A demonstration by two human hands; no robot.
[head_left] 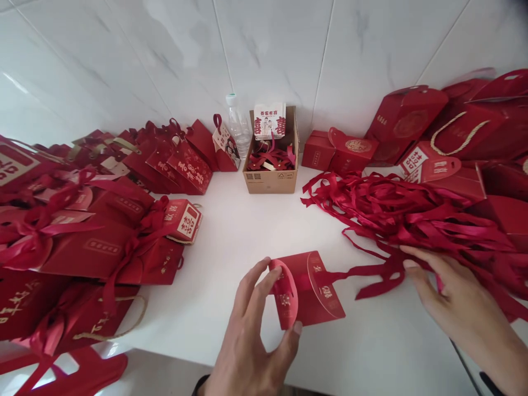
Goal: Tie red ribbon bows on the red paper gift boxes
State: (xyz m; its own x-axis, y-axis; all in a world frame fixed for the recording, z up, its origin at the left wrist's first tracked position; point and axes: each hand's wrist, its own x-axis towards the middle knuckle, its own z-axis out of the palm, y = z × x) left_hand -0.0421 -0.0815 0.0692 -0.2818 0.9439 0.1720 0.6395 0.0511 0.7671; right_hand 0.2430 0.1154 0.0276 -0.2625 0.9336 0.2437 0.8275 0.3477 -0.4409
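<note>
A small flat red gift box (313, 289) with gold lettering lies on the white table near its front edge. My left hand (251, 335) grips the box's left end flap between thumb and fingers. A red ribbon (371, 272) runs from the box toward the right. My right hand (457, 300) rests with spread fingers on the edge of a big heap of red ribbons (416, 214); I cannot tell if it pinches one strand.
Many tied red gift boxes and bags (94, 236) crowd the left side. A cardboard carton (272, 165) with ribbon scraps and a plastic bottle (238, 126) stand at the back wall. More red boxes (342, 151) and bags (466, 126) pile at the right.
</note>
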